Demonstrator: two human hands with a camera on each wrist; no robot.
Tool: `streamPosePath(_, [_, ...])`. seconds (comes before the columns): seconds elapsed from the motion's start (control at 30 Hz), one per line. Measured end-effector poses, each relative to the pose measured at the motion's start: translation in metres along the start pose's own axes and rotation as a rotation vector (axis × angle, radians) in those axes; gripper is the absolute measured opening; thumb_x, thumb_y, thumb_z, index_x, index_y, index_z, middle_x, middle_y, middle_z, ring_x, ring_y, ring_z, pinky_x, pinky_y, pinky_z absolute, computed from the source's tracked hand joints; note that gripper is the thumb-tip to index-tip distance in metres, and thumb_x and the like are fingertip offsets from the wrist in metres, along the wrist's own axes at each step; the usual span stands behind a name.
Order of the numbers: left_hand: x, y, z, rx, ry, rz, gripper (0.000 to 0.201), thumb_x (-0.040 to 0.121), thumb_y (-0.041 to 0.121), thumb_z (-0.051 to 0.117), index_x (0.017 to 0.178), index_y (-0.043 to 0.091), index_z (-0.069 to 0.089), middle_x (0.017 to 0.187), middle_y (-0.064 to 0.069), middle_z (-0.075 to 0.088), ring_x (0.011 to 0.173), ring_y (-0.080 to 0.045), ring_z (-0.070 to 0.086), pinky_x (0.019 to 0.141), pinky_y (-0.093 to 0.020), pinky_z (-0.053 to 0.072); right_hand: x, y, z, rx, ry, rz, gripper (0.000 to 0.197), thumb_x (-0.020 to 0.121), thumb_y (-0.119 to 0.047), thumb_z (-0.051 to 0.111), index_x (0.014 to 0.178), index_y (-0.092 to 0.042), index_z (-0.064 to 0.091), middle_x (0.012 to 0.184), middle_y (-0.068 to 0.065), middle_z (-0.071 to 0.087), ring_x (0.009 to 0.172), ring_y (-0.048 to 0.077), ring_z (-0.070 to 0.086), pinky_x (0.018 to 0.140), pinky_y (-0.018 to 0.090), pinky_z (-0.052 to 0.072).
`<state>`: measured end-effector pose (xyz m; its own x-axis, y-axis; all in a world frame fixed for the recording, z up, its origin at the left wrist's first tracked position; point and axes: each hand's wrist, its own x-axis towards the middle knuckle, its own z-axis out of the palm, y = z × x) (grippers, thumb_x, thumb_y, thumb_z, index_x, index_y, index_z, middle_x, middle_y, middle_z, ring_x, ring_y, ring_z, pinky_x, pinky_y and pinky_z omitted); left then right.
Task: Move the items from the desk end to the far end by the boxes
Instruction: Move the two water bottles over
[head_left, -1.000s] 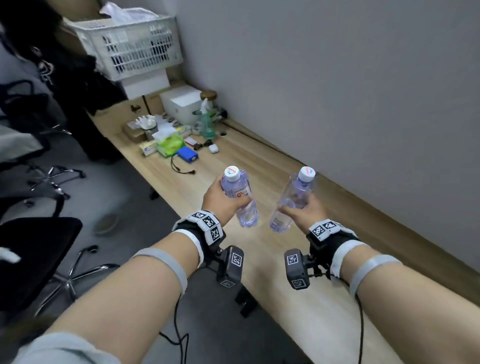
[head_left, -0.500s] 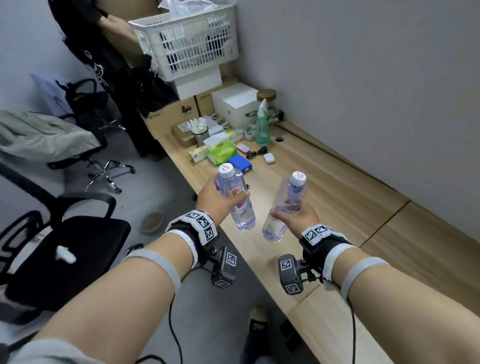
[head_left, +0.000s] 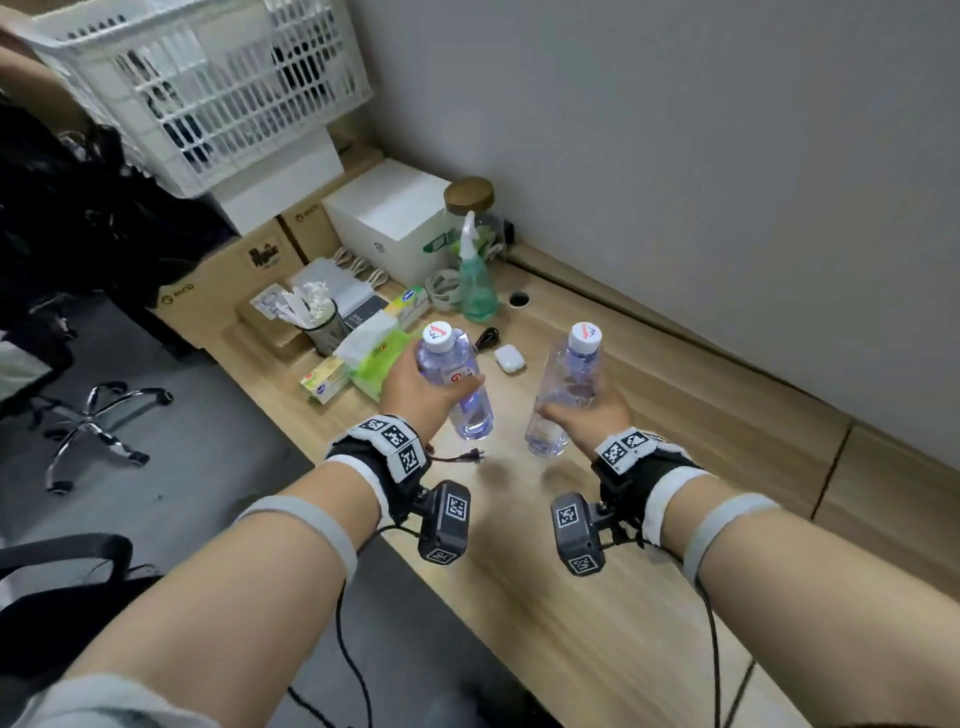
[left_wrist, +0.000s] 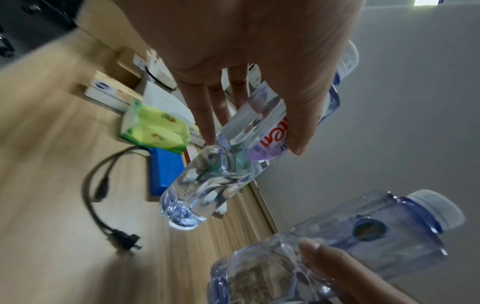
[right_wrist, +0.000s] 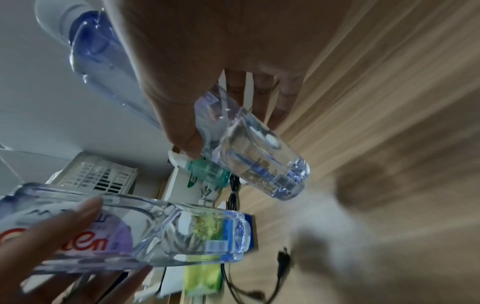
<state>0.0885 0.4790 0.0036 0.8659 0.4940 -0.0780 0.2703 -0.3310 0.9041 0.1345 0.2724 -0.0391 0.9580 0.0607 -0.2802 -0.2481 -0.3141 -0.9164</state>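
My left hand grips a clear water bottle with a white cap and a red-lettered label, held upright above the wooden desk. My right hand grips a second clear water bottle, tilted slightly, its base just above the desk. In the left wrist view the fingers curl round the labelled bottle, and the other bottle shows at lower right. In the right wrist view the thumb and fingers wrap the right bottle; the left bottle lies across the lower left.
Ahead at the desk's far end stand cardboard boxes, a white box, a white basket, a green spray bottle, a green tissue pack, an earbud case and a black power cable. Office chairs stand left.
I have walked along the desk toward the boxes with both bottles held; the clutter at the far end now lies just ahead of my hands. Both grips are unchanged.
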Motion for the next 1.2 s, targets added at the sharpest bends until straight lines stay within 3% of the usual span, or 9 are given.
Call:
streamPosePath(0.07, [0.03,0.0,0.013,-0.032,-0.035,-0.011,0.053,0.066,0.02,0.088,0.111,0.025,0.061,0.104,0.004,0.072,0.087,-0.013,0.068,0.074,-0.02,0.055,0.019,-0.006,-0.004,-0.015,0.049,0.01,0.06,0.074,-0.021,0.082,0.127,-0.024,0.055,0.109,-0.004,0.063,0.097,0.015,0.06,0.087,0.025,0.044])
streamPosePath(0.17, [0.079,0.0,0.036,-0.05,-0.065,-0.019,0.058,0.062,0.025,0.088,0.114,0.021,0.061,0.107,0.0,0.072,0.097,-0.021,0.069,0.089,-0.033,0.054,0.053,-0.013,-0.006,-0.041,0.138,0.015,0.06,0.07,-0.025,0.084,0.124,-0.025,0.057,0.105,-0.007,0.065,0.099,0.017,0.064,0.086,0.026,0.046])
streamPosePath(0.27, [0.128,-0.001,0.059,-0.057,-0.093,-0.021,0.062,0.054,0.038,0.082,0.109,0.021,0.061,0.102,-0.004,0.072,0.094,-0.031,0.069,0.082,-0.041,0.056,0.089,-0.02,-0.001,-0.099,0.222,0.054,0.057,0.068,-0.029,0.086,0.119,-0.021,0.061,0.102,-0.008,0.063,0.095,0.015,0.062,0.082,0.023,0.045])
streamPosePath(0.47, [0.214,-0.002,0.099,-0.034,-0.215,0.029,0.047,0.067,0.026,0.085,0.103,0.027,0.054,0.101,0.007,0.066,0.091,-0.015,0.063,0.084,-0.029,0.048,0.15,-0.021,0.008,-0.199,0.336,0.178,0.04,0.073,-0.027,0.083,0.106,-0.02,0.062,0.09,-0.009,0.061,0.082,0.014,0.06,0.06,0.014,0.04])
streamPosePath(0.67, [0.274,0.006,0.135,0.077,-0.367,0.104,0.054,0.065,0.028,0.088,0.111,0.02,0.062,0.106,0.002,0.072,0.096,-0.018,0.067,0.091,-0.03,0.052,0.205,-0.014,0.014,-0.253,0.435,0.262,0.051,0.067,-0.04,0.08,0.114,-0.028,0.061,0.096,-0.008,0.068,0.086,0.019,0.067,0.073,0.024,0.049])
streamPosePath(0.8, [0.289,0.005,0.154,0.141,-0.401,0.129,0.059,0.065,0.034,0.09,0.116,0.019,0.063,0.104,0.005,0.07,0.091,-0.014,0.065,0.082,-0.021,0.046,0.232,-0.008,0.017,-0.274,0.425,0.279,0.048,0.069,-0.03,0.08,0.113,-0.023,0.062,0.092,-0.009,0.067,0.077,0.012,0.065,0.053,0.007,0.042])
streamPosePath(0.93, [0.3,0.007,0.164,0.15,-0.415,0.15,0.06,0.068,0.034,0.086,0.123,0.026,0.062,0.099,0.013,0.064,0.089,-0.011,0.063,0.081,-0.02,0.044,0.243,-0.007,0.016,-0.265,0.418,0.217,0.054,0.07,-0.031,0.083,0.118,-0.023,0.061,0.1,-0.01,0.065,0.089,0.014,0.063,0.078,0.021,0.047])
streamPosePath(1.1, [0.301,0.002,0.166,0.14,-0.449,0.127,0.059,0.071,0.033,0.086,0.123,0.025,0.061,0.101,0.012,0.064,0.09,-0.01,0.062,0.083,-0.022,0.044,0.248,-0.011,0.018,-0.221,0.414,0.22,0.055,0.07,-0.027,0.082,0.119,-0.022,0.059,0.101,-0.008,0.063,0.097,0.017,0.065,0.083,0.024,0.048])
streamPosePath(1.2, [0.297,-0.008,0.168,0.154,-0.47,0.078,0.059,0.073,0.031,0.084,0.124,0.019,0.058,0.116,0.002,0.067,0.099,-0.017,0.065,0.089,-0.026,0.048,0.235,-0.008,0.017,-0.149,0.427,0.339,0.067,0.065,-0.039,0.083,0.124,-0.024,0.057,0.105,-0.005,0.067,0.096,0.018,0.066,0.087,0.032,0.053])
